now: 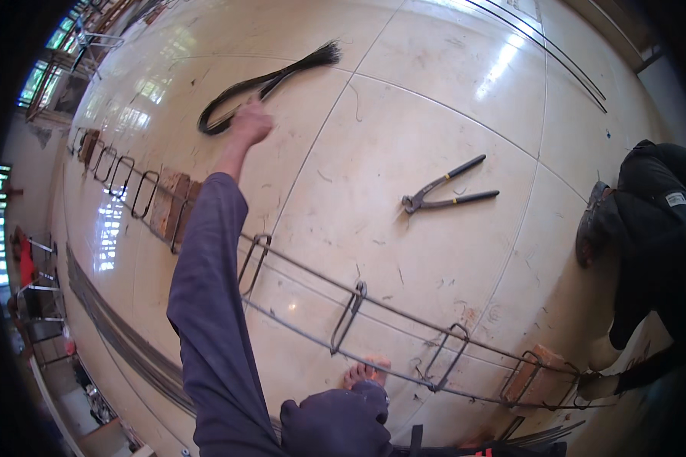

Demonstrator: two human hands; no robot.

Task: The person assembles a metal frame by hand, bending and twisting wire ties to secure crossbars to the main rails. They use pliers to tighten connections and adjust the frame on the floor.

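On floor (pixel 419 57) — one wire bundle (pixel 301 66) by left hand (pixel 251 123) | one pincers (pixel 434 184)

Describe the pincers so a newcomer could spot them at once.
Find the long metal frame crossing the pale tiled floor. Above it in the picture, right of the looped bundle of dark wire, lie the pincers. Unlike the wire and frame, they have two dark, yellow-banded handles spread in a V.
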